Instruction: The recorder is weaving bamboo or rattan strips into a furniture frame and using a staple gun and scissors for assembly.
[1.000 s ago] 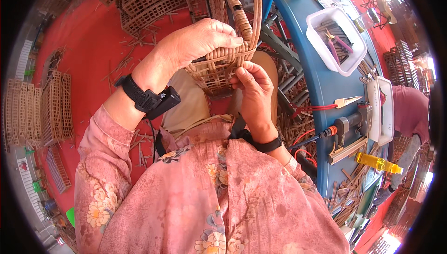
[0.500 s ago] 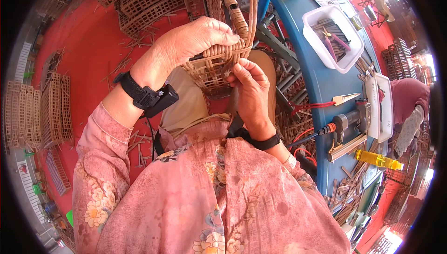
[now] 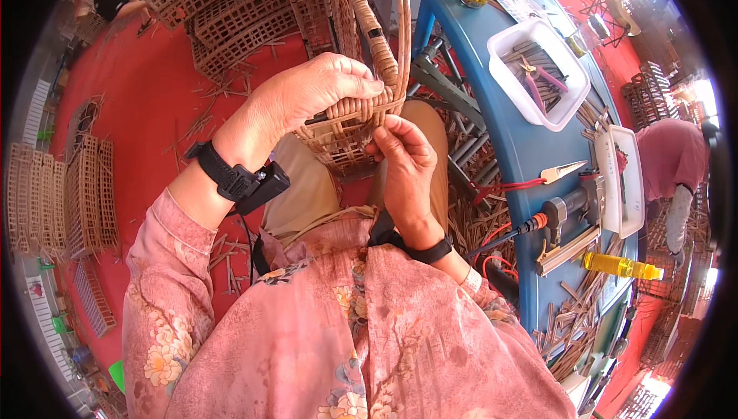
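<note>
A brown woven cane basket (image 3: 344,147) stands between my knees, its corner toward me. My left hand (image 3: 311,96) is closed over the wrapped rim, thumb resting on the weave at the corner. Just below that corner, my right hand (image 3: 407,159) pinches thumb and forefinger together on a thin cane strand against the basket's side. The strand's end is hidden by the fingers. A long loop of cane (image 3: 405,27) arches up from the corner beside the rim. A black strap with a small black device (image 3: 261,187) sits on my left wrist.
To the right, a blue table (image 3: 492,96) holds a white tub (image 3: 503,81) with pliers (image 3: 532,87), an awl (image 3: 563,172), a power tool (image 3: 565,210) and a yellow bottle (image 3: 623,266). Woven panels (image 3: 92,196) stand at left on the red floor (image 3: 154,111). A co-worker (image 3: 673,161) bends at far right.
The view has shifted slightly, so the basket and table sit a little further left. Both hands keep their hold at the corner. Another person's arm has come in at the upper left.
</note>
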The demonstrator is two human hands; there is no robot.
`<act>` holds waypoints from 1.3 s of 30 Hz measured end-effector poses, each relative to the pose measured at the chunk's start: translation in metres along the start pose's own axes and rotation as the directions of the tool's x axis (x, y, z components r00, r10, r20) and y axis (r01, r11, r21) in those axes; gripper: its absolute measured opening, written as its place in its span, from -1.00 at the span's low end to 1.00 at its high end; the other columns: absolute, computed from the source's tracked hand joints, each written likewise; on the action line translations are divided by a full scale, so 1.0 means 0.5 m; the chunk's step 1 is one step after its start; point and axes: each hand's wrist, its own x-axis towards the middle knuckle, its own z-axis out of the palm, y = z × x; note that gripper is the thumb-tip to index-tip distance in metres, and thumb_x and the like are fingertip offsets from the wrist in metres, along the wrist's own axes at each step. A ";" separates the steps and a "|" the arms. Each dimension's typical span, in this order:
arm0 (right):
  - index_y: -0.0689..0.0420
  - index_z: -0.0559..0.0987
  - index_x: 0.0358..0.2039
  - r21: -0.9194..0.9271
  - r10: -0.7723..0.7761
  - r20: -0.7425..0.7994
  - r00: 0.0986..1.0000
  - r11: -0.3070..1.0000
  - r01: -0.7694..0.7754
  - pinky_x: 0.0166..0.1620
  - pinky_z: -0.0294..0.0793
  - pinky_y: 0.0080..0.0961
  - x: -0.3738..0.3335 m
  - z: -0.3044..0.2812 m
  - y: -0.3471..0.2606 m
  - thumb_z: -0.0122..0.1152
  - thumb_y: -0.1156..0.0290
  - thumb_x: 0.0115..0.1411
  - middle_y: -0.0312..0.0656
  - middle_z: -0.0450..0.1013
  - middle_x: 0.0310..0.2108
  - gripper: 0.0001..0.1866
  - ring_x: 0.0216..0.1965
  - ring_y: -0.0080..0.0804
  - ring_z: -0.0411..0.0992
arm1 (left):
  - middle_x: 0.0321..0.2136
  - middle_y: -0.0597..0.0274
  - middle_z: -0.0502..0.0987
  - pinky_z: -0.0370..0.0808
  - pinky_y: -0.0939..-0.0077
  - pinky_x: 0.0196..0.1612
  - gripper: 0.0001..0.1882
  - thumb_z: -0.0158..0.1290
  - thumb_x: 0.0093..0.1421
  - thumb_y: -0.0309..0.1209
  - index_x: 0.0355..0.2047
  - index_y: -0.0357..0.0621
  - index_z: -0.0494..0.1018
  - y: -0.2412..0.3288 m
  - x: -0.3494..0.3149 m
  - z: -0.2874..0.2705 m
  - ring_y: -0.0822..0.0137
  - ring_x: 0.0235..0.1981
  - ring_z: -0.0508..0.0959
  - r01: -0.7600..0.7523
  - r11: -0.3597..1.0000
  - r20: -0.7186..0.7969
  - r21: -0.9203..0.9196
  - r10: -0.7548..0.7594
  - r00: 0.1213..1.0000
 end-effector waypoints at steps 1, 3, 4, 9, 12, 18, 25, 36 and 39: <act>0.23 0.61 -0.13 -0.007 -0.001 0.009 1.000 1.000 0.001 -0.23 0.53 -0.68 -0.001 0.000 -0.001 0.25 0.55 0.30 -0.34 0.55 -0.31 -0.86 -0.36 -0.62 0.51 | -0.25 0.31 0.65 0.49 0.63 -0.07 -0.75 0.12 0.30 -0.33 -0.17 -0.28 0.59 -0.002 0.000 0.001 0.54 -0.22 0.58 -0.011 0.997 0.013 -0.071 0.012 1.000; 0.24 0.61 -0.11 -0.016 0.001 0.017 1.000 1.000 0.000 -0.23 0.53 -0.67 -0.001 -0.003 -0.001 0.25 0.56 0.31 -0.33 0.55 -0.30 -0.85 -0.36 -0.62 0.50 | -0.25 0.31 0.65 0.49 0.63 -0.08 -0.75 0.12 0.30 -0.33 -0.17 -0.29 0.60 -0.007 0.003 0.001 0.54 -0.22 0.58 -0.019 0.989 0.025 -0.144 0.023 0.999; 0.25 0.61 -0.11 -0.031 -0.013 0.040 0.999 0.999 0.014 -0.23 0.54 -0.67 0.003 -0.006 0.000 0.24 0.57 0.31 -0.32 0.55 -0.30 -0.84 -0.37 -0.62 0.50 | -0.25 0.31 0.65 0.49 0.63 -0.08 -0.75 0.12 0.30 -0.33 -0.18 -0.28 0.60 -0.009 0.005 -0.003 0.55 -0.22 0.58 -0.023 0.991 0.026 -0.134 0.027 0.999; 0.25 0.61 -0.10 0.004 -0.018 0.035 0.999 1.000 0.018 -0.24 0.54 -0.66 0.006 -0.001 0.008 0.24 0.58 0.30 -0.32 0.54 -0.30 -0.83 -0.37 -0.61 0.49 | -0.26 0.33 0.65 0.48 0.64 -0.06 -0.76 0.12 0.29 -0.34 -0.18 -0.28 0.60 -0.004 0.000 0.003 0.56 -0.21 0.58 -0.061 0.995 -0.003 -0.073 0.061 0.998; 0.26 0.61 -0.11 0.006 -0.067 -0.011 0.998 0.998 0.067 -0.27 0.53 -0.67 0.007 0.006 0.012 0.24 0.59 0.30 -0.32 0.54 -0.31 -0.84 -0.38 -0.61 0.49 | -0.27 0.35 0.65 0.47 0.65 -0.06 -0.75 0.12 0.30 -0.33 -0.18 -0.28 0.60 0.000 0.003 0.005 0.57 -0.22 0.57 -0.030 0.999 -0.020 -0.045 0.029 0.999; 0.26 0.58 -0.15 -0.052 -0.117 -0.081 0.990 0.992 0.113 -0.32 0.52 -0.70 0.008 0.032 -0.009 0.27 0.61 0.27 -0.32 0.54 -0.35 -0.86 -0.42 -0.61 0.50 | -0.30 0.39 0.64 0.47 0.65 -0.11 -0.76 0.11 0.30 -0.32 -0.20 -0.27 0.60 -0.001 0.004 0.005 0.60 -0.26 0.56 -0.062 0.998 0.005 -0.032 0.062 0.998; 0.24 0.49 -0.13 -0.123 -0.131 -0.103 0.986 0.985 0.118 -0.35 0.52 -0.72 0.006 0.043 -0.030 0.32 0.62 0.23 -0.25 0.54 -0.37 -0.77 -0.42 -0.58 0.54 | -0.32 0.40 0.63 0.46 0.68 -0.18 -0.77 0.11 0.31 -0.32 -0.22 -0.24 0.60 -0.008 0.005 0.005 0.61 -0.29 0.55 -0.071 0.997 -0.021 -0.037 0.070 0.997; 0.21 0.50 -0.06 -0.456 -0.305 -0.031 0.952 0.852 0.258 -0.25 0.51 -0.68 0.015 0.049 -0.065 0.35 0.64 0.17 -0.26 0.54 -0.35 -0.66 -0.34 -0.61 0.52 | -0.27 0.33 0.63 0.47 0.62 -0.09 -0.75 0.11 0.31 -0.34 -0.18 -0.30 0.60 -0.011 -0.001 0.003 0.54 -0.23 0.55 -0.093 0.991 0.003 -0.100 0.094 0.996; 0.15 0.58 -0.10 -0.764 -0.350 0.177 0.920 0.540 0.352 -0.27 0.50 -0.60 0.010 0.050 -0.102 0.38 0.58 0.13 -0.23 0.53 -0.39 -0.69 -0.39 -0.50 0.53 | -0.27 0.33 0.63 0.47 0.60 -0.08 -0.75 0.11 0.31 -0.34 -0.18 -0.30 0.60 -0.013 -0.001 0.000 0.54 -0.22 0.55 -0.096 0.994 -0.001 -0.060 0.096 0.995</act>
